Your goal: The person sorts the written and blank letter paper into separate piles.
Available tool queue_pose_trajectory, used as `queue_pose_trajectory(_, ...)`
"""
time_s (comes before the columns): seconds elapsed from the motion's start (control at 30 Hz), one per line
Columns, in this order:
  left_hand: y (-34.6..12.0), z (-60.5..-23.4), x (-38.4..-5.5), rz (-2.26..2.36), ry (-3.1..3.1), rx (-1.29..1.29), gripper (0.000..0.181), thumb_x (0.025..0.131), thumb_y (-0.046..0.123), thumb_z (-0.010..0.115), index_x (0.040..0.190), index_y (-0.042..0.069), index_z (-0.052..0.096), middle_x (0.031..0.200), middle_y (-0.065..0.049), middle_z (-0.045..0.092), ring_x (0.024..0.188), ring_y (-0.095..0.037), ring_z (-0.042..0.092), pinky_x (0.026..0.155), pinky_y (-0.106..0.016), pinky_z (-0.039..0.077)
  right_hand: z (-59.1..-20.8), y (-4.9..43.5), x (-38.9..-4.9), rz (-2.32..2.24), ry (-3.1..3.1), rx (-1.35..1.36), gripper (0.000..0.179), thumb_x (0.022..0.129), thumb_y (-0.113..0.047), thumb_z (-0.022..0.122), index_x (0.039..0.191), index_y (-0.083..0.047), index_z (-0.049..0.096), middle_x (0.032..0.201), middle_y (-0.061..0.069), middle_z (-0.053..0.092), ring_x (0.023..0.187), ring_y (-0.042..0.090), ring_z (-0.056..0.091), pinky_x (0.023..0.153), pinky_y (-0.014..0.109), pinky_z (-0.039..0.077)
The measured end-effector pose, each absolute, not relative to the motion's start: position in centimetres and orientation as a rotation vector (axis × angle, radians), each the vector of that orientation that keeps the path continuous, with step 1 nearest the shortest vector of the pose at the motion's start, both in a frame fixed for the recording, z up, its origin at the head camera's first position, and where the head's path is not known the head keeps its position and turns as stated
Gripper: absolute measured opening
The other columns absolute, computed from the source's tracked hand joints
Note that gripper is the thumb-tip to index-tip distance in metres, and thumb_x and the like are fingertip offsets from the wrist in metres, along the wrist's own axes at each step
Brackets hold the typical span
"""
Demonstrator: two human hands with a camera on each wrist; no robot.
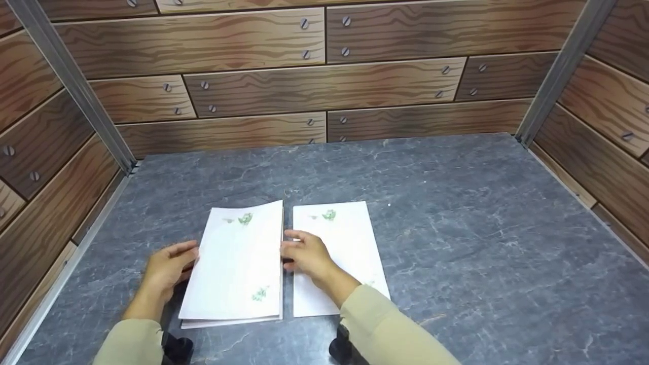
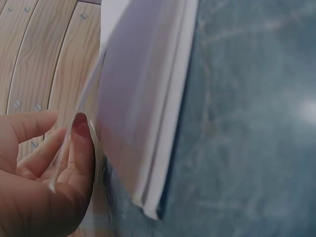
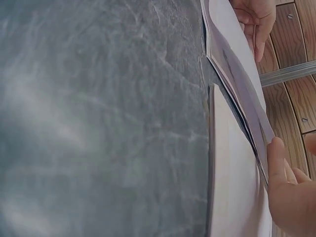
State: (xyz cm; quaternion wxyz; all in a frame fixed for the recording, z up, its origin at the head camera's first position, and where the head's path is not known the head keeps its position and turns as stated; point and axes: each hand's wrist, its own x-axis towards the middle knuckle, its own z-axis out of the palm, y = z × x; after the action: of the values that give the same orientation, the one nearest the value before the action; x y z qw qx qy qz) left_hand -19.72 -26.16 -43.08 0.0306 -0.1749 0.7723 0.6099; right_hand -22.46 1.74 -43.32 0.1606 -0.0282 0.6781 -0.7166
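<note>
A white paper sheet with green printed motifs (image 1: 236, 263) lies over a paper stack (image 2: 160, 163), partly raised so that a gap shows beneath it in both wrist views. My left hand (image 1: 165, 268) is at the sheet's left edge, fingertips against it; the left wrist view shows the edge running among the loosely extended fingers (image 2: 81, 143). On the opposite side, my right hand (image 1: 309, 256) touches the right edge with extended fingertips (image 3: 276, 153), its thumb apart from the paper. Under the right hand lies a second paper stack (image 1: 345, 238) with similar green prints.
A grey marbled tabletop (image 1: 481, 228) carries both stacks, with a narrow gap between them. Wood-patterned panels (image 1: 253, 96) stand behind and at both sides, joined by metal corner posts (image 1: 76, 91). Dark wrist devices (image 1: 176, 350) sit below the sleeves.
</note>
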Motion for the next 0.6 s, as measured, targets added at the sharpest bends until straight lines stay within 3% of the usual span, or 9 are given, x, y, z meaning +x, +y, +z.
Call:
queue_pose_trajectory(0.27, -26.23, -43.14, -19.56, 1.793, 2.431, -0.551, 0.048, 0.097, 0.021, 0.056, 0.139, -0.001, 0.045, 0.134, -0.024, 0.049, 0.113, -0.026, 0.056, 0.08, -0.027, 0.054, -43.24, 1.81, -22.34, -2.036, 1.937, -0.07, 0.052, 0.087, 0.001, 0.059, 0.137, 0.006, 0.045, 0.121, 0.021, 0.06, 0.097, 0.028, 0.064, 0.073, 0.031, 0.057)
queue_pose_trajectory(0.6, -26.31, -43.17, -19.58, 1.827, 2.427, -0.576, 0.048, 0.095, 0.017, 0.058, 0.137, -0.004, 0.047, 0.131, -0.024, 0.052, 0.1, -0.015, 0.061, 0.075, -0.022, 0.054, -43.4, 1.81, -22.47, -2.013, 1.968, -0.054, 0.05, 0.088, -0.002, 0.059, 0.136, 0.006, 0.046, 0.121, 0.021, 0.06, 0.101, 0.027, 0.063, 0.073, 0.03, 0.057)
